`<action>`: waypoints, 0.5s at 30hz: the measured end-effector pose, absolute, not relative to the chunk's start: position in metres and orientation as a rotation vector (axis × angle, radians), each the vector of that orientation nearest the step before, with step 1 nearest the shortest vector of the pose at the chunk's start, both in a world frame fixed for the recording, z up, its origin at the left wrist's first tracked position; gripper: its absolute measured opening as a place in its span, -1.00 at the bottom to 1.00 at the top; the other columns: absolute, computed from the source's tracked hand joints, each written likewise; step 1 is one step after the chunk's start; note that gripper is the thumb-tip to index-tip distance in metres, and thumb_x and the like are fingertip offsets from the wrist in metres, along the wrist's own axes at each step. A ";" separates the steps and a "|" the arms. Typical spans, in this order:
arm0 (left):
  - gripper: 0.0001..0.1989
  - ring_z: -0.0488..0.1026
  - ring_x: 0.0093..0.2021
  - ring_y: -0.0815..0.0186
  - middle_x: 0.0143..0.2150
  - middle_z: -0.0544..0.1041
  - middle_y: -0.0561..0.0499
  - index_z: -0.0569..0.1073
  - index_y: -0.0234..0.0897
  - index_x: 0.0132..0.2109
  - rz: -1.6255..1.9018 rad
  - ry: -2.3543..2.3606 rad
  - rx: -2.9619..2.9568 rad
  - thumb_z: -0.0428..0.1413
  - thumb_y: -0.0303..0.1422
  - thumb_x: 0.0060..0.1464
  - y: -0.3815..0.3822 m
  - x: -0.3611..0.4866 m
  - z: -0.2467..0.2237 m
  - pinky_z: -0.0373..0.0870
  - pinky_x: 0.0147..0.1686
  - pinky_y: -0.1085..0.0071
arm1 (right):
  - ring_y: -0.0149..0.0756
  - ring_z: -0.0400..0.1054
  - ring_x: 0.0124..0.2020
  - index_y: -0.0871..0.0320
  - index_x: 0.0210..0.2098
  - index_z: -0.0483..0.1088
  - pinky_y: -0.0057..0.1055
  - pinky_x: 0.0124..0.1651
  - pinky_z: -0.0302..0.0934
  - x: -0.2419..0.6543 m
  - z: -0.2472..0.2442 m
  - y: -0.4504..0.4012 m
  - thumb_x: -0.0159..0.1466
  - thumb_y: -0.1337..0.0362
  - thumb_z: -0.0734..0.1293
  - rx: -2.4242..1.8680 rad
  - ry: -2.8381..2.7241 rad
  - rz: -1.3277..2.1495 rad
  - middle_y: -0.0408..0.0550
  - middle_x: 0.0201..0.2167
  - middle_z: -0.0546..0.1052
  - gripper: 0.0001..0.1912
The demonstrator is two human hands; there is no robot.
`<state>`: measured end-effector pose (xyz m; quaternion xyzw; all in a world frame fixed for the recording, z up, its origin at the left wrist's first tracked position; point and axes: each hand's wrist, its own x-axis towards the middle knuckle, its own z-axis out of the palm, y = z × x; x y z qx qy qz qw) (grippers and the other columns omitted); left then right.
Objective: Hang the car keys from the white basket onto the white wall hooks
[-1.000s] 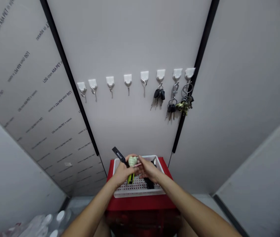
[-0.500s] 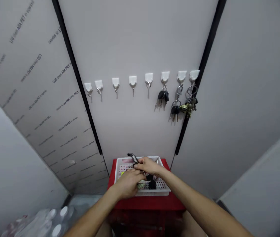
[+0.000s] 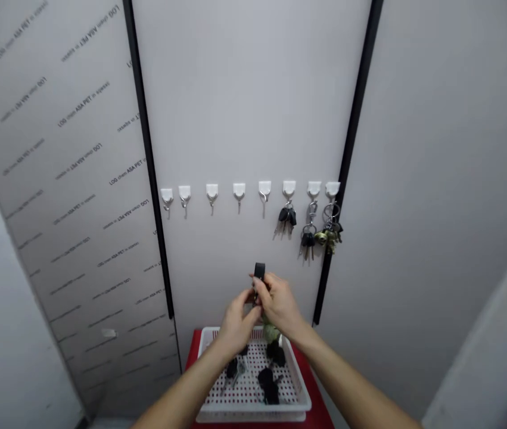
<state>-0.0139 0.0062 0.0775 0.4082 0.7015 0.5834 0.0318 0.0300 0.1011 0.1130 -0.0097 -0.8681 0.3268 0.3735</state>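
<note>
Above the back edge of a white perforated basket, my right hand is closed on a black strap whose loop sticks up past the fingers. My left hand is closed beside it, its fingertips meeting the lower part of the same piece; what they pinch is too small to tell. A pale green item is just below my right hand. Black-headed keys and a silver key lie in the basket.
White hooks line the wall panel; the left ones, such as this hook, hold nothing. Key bunches hang from the three right hooks. The basket stands on a red surface. Black strips edge the panel.
Both hands have risen out of the basket with the black strap, which now points upward. The view has tilted up, and more of the basket's contents shows.
</note>
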 end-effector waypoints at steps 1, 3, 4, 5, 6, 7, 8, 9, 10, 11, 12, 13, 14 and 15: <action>-0.76 0.29 -0.27 0.38 -0.28 0.39 0.01 0.29 -0.32 -0.24 1.854 2.158 1.271 -0.10 -0.42 -0.14 0.015 -0.012 0.084 0.19 -0.23 0.46 | -0.44 0.18 -0.58 0.23 -0.49 0.29 -0.53 -0.49 0.05 0.030 0.123 0.103 0.11 0.23 0.03 -0.028 -2.188 0.743 -0.10 -0.64 0.32 -0.72; -0.80 0.29 -0.36 0.41 -0.36 0.40 0.03 0.31 -0.32 -0.30 1.926 2.179 1.297 -0.12 -0.39 -0.12 0.031 -0.010 0.099 0.22 -0.34 0.51 | -0.44 0.17 -0.56 0.23 -0.52 0.29 -0.53 -0.48 0.03 0.029 0.145 0.109 0.10 0.25 0.04 -0.051 -2.129 0.555 -0.08 -0.61 0.33 -0.73; -0.80 0.28 -0.41 0.42 -0.42 0.39 0.05 0.32 -0.33 -0.33 1.944 2.187 1.315 -0.13 -0.37 -0.11 0.036 -0.010 0.107 0.21 -0.40 0.53 | -0.44 0.16 -0.58 0.23 -0.54 0.28 -0.53 -0.49 0.02 0.028 0.156 0.113 0.10 0.26 0.04 -0.066 -2.105 0.464 -0.08 -0.63 0.32 -0.73; -0.81 0.26 -0.47 0.44 -0.47 0.37 0.06 0.32 -0.34 -0.37 1.957 2.193 1.331 -0.13 -0.35 -0.10 0.042 -0.011 0.116 0.19 -0.46 0.54 | -0.44 0.14 -0.60 0.22 -0.58 0.27 -0.53 -0.50 0.00 0.026 0.167 0.117 0.10 0.26 0.05 -0.081 -2.081 0.378 -0.09 -0.65 0.31 -0.73; -0.81 0.23 -0.52 0.46 -0.53 0.34 0.08 0.32 -0.34 -0.40 1.972 2.195 1.341 -0.13 -0.35 -0.11 0.046 -0.013 0.124 0.17 -0.51 0.56 | -0.45 0.13 -0.61 0.22 -0.60 0.26 -0.52 -0.51 -0.01 0.024 0.178 0.120 0.10 0.26 0.05 -0.098 -2.056 0.301 -0.10 -0.67 0.30 -0.73; -0.81 0.20 -0.55 0.47 -0.57 0.31 0.09 0.32 -0.35 -0.43 1.996 2.187 1.344 -0.13 -0.35 -0.11 0.049 -0.015 0.133 0.14 -0.55 0.57 | -0.45 0.12 -0.63 0.22 -0.62 0.25 -0.52 -0.52 -0.02 0.022 0.188 0.124 0.10 0.26 0.05 -0.118 -2.035 0.237 -0.10 -0.68 0.30 -0.72; -0.81 0.18 -0.57 0.49 -0.59 0.29 0.10 0.32 -0.36 -0.45 2.023 2.167 1.346 -0.13 -0.35 -0.12 0.052 -0.019 0.142 0.13 -0.57 0.57 | -0.45 0.12 -0.63 0.22 -0.63 0.25 -0.52 -0.53 -0.03 0.019 0.198 0.126 0.10 0.26 0.05 -0.144 -2.020 0.185 -0.10 -0.69 0.31 -0.72; -0.81 0.17 -0.58 0.49 -0.61 0.27 0.11 0.32 -0.36 -0.47 2.051 2.142 1.347 -0.13 -0.36 -0.13 0.055 -0.022 0.150 0.11 -0.57 0.58 | -0.45 0.13 -0.63 0.22 -0.63 0.26 -0.52 -0.53 -0.03 0.016 0.206 0.128 0.10 0.26 0.05 -0.176 -2.013 0.145 -0.09 -0.68 0.32 -0.72; -0.82 0.16 -0.58 0.50 -0.62 0.26 0.11 0.32 -0.36 -0.47 2.074 2.113 1.351 -0.12 -0.36 -0.14 0.057 -0.026 0.157 0.11 -0.57 0.59 | -0.44 0.15 -0.62 0.22 -0.62 0.26 -0.52 -0.52 -0.03 0.013 0.214 0.129 0.10 0.26 0.05 -0.209 -2.013 0.111 -0.08 -0.67 0.33 -0.71; -0.82 0.16 -0.58 0.50 -0.61 0.26 0.12 0.32 -0.37 -0.47 2.099 2.084 1.350 -0.12 -0.36 -0.15 0.059 -0.029 0.164 0.11 -0.57 0.59 | -0.43 0.17 -0.61 0.23 -0.60 0.28 -0.51 -0.52 -0.03 0.010 0.221 0.130 0.11 0.26 0.04 -0.238 -2.020 0.084 -0.07 -0.65 0.35 -0.71; -0.82 0.16 -0.58 0.51 -0.61 0.26 0.12 0.32 -0.37 -0.46 2.121 2.059 1.345 -0.11 -0.36 -0.15 0.061 -0.033 0.169 0.11 -0.57 0.59 | -0.41 0.19 -0.58 0.23 -0.57 0.29 -0.51 -0.50 -0.02 0.008 0.227 0.130 0.11 0.27 0.04 -0.262 -2.033 0.060 -0.05 -0.62 0.37 -0.71; -0.82 0.15 -0.58 0.51 -0.61 0.27 0.12 0.32 -0.37 -0.46 2.139 2.039 1.335 -0.11 -0.36 -0.16 0.063 -0.035 0.174 0.10 -0.58 0.60 | -0.40 0.22 -0.55 0.24 -0.54 0.31 -0.51 -0.48 0.00 0.006 0.233 0.129 0.11 0.28 0.03 -0.286 -2.053 0.039 -0.02 -0.59 0.39 -0.71; -0.82 0.15 -0.58 0.52 -0.60 0.27 0.12 0.32 -0.37 -0.45 2.154 2.028 1.319 -0.10 -0.35 -0.17 0.064 -0.038 0.177 0.10 -0.58 0.60 | -0.38 0.24 -0.52 0.24 -0.50 0.32 -0.50 -0.46 0.01 0.004 0.238 0.128 0.12 0.29 0.03 -0.315 -2.083 0.022 0.00 -0.55 0.40 -0.71; -0.82 0.14 -0.58 0.52 -0.60 0.27 0.12 0.32 -0.37 -0.46 2.162 2.023 1.298 -0.10 -0.35 -0.17 0.065 -0.040 0.179 0.09 -0.59 0.60 | -0.36 0.25 -0.49 0.25 -0.47 0.32 -0.49 -0.45 0.03 0.003 0.243 0.126 0.11 0.29 0.03 -0.351 -2.123 0.007 0.02 -0.53 0.41 -0.71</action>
